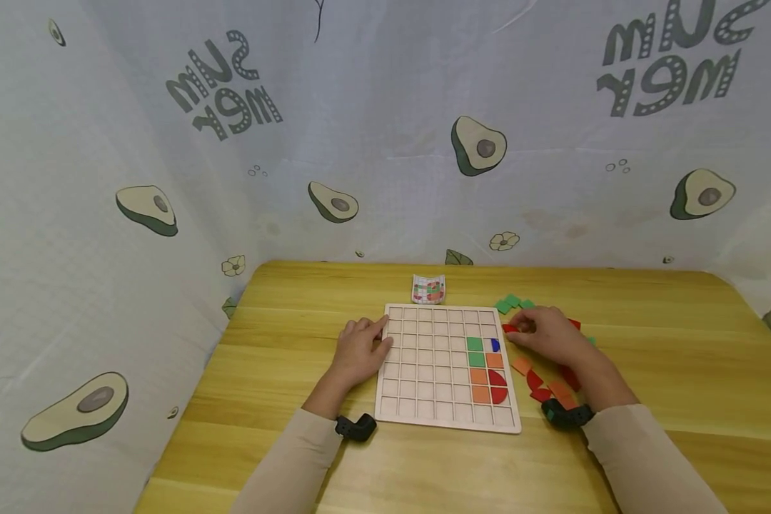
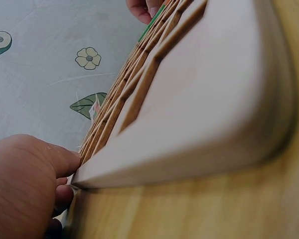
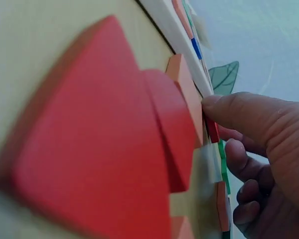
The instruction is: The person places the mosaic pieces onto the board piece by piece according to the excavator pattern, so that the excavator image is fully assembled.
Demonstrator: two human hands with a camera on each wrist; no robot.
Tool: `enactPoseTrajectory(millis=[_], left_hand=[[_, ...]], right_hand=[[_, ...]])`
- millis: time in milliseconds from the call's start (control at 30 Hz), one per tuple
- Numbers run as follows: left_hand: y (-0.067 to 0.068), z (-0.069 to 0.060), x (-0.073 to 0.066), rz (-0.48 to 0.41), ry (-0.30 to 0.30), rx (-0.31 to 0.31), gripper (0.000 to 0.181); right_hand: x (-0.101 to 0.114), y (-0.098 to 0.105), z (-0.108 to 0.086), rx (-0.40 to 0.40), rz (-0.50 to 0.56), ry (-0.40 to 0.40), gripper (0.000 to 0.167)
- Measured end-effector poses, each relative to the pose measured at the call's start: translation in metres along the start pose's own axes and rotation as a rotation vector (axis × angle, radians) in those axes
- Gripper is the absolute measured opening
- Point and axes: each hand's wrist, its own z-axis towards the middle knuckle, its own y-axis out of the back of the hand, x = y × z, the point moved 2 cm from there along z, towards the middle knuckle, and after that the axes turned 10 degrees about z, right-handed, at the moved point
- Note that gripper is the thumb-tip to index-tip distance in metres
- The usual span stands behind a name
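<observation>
A pale wooden grid board (image 1: pixel 417 364) lies on the table with green, orange, red and blue pieces set in its right-hand cells. My left hand (image 1: pixel 356 351) rests at the board's left side, thumb and forefinger touching its edge; in the left wrist view the hand (image 2: pixel 25 184) meets that edge. Just beyond the right edge, my right hand (image 1: pixel 552 334) pinches a small red piece (image 1: pixel 509 328) between thumb and fingers. The right wrist view shows the thumb of this hand (image 3: pixel 284 144) against the red piece (image 3: pixel 212 130), whose full shape is hidden.
Loose red and orange pieces (image 1: pixel 522 365) lie right of the board, below the right hand. Several green squares (image 1: pixel 512 300) sit near the board's upper right corner. A small printed pattern card (image 1: pixel 428 290) stands behind the board, before a patterned cloth (image 1: pixel 392 143).
</observation>
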Motion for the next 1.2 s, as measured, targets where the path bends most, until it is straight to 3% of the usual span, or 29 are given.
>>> enactPoseTrajectory(millis=[233, 400, 600, 933, 1200], left_hand=[[0.001, 0.0, 0.0, -0.001, -0.007, -0.007, 0.051], [0.0, 0.0, 0.001, 0.004, -0.012, -0.013, 0.051], [-0.001, 0.0, 0.002, 0.006, -0.018, -0.01, 0.05], [-0.001, 0.0, 0.003, 0.005, -0.018, -0.013, 0.049], [0.0, 0.0, 0.002, 0.001, -0.019, -0.023, 0.049]], right_hand=[[0.013, -0.002, 0.002, -0.023, 0.029, -0.029, 0.033], [0.032, -0.017, 0.01, 0.027, 0.062, 0.007, 0.032], [0.046, -0.031, 0.017, 0.045, 0.019, 0.013, 0.028], [0.044, -0.032, 0.017, 0.049, 0.035, -0.025, 0.022], [0.043, -0.034, 0.018, 0.051, 0.044, 0.006, 0.02]])
